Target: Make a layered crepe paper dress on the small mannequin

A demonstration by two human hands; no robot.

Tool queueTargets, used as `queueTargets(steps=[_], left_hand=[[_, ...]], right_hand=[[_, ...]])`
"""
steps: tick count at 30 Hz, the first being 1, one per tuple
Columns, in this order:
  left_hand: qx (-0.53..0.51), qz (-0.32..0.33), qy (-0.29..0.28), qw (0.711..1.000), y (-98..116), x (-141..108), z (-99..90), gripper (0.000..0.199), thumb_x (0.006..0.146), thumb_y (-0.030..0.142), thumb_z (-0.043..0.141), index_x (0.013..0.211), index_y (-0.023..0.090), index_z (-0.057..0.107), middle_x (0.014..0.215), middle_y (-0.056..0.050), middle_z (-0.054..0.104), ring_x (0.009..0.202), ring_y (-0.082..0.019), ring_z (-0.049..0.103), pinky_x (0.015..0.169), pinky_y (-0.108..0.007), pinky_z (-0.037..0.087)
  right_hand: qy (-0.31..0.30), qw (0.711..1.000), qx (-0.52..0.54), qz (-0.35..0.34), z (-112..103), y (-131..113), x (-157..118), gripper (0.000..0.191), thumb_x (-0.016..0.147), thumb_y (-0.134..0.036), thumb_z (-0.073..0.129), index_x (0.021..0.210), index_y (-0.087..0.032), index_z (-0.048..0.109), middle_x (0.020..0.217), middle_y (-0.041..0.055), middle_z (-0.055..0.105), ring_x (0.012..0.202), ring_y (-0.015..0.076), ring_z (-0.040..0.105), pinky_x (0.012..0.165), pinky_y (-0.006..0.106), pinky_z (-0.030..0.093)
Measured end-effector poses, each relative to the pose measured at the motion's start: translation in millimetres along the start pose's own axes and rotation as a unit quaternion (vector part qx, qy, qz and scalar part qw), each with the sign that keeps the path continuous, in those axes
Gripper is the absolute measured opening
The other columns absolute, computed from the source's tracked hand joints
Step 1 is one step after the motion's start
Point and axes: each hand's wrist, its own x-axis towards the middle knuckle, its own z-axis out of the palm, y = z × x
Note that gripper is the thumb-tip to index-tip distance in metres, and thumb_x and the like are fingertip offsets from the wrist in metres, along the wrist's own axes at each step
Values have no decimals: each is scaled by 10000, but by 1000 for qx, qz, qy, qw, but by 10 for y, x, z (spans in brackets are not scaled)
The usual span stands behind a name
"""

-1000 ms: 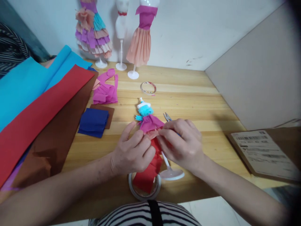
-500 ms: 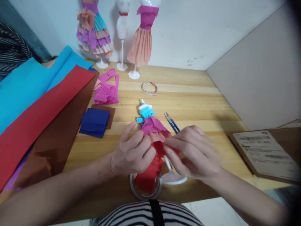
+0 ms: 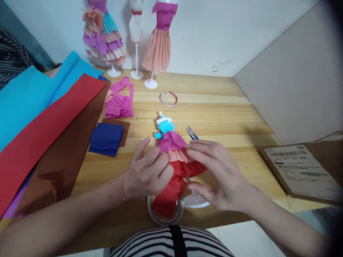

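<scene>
A small dress form (image 3: 164, 120) lies on the table with a blue top, a magenta layer (image 3: 172, 141), a peach layer (image 3: 179, 155) and a red layer (image 3: 194, 168). My left hand (image 3: 151, 175) is closed on the red crepe paper (image 3: 168, 196) at the skirt's left side, its fingertips partly hidden. At the right side of the skirt, my right hand (image 3: 219, 175) has its fingers and thumb apart, fingertips beside the peach layer. The form's white round base (image 3: 195, 201) shows below my right hand. Under the red paper's loose end lies a tape roll (image 3: 151, 214).
Small scissors (image 3: 192, 133) lie beyond my right hand. Three dress forms on stands, one being a bare form (image 3: 136, 30), stand by the wall. Blue squares (image 3: 105, 139), magenta scraps (image 3: 119, 105) and long paper sheets (image 3: 48, 110) lie left. A cardboard box (image 3: 302, 171) is right.
My right hand has opened and shifted, showing more of the red layer spread out. The view has moved slightly. My left hand stays at the red paper.
</scene>
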Motion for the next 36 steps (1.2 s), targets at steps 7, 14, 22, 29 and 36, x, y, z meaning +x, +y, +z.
queueTargets(steps=[7,14,22,29,36], left_hand=[[-9,-23,-7,1000,-15,11,-5,212,794,70,547,639,204,496,653,28,617,744,-145,573,996,-439,449],[-39,-86,-27,995,-52,37,4,148,761,110,557,639,189,531,682,1,654,731,-155,576,946,-432,469],[-48,-101,-27,993,-34,16,22,148,740,108,558,617,186,535,669,-8,641,718,-159,567,934,-423,471],[-11,-45,-20,999,-22,-6,14,205,788,97,560,616,191,499,620,20,588,729,-147,555,989,-429,428],[5,-13,-15,1000,-7,7,16,226,804,63,539,621,189,496,624,18,599,718,-146,561,973,-444,454]], right_hand=[[12,999,-49,14,272,97,5,421,795,-190,567,1208,-121,532,1310,212,535,1308,361,411,991,589,415],[-14,999,2,34,172,92,69,435,797,-165,547,1230,-168,512,1287,172,567,1256,323,485,964,544,447],[56,991,-120,25,274,50,154,353,747,-131,560,1097,-171,584,1156,148,656,1151,325,559,928,522,445],[65,990,-117,39,233,-6,210,302,772,-131,553,1065,-189,597,1137,132,663,1130,312,576,919,496,445],[71,983,-170,15,233,0,180,250,747,-96,554,965,-191,631,829,70,647,849,244,564,779,435,424]])
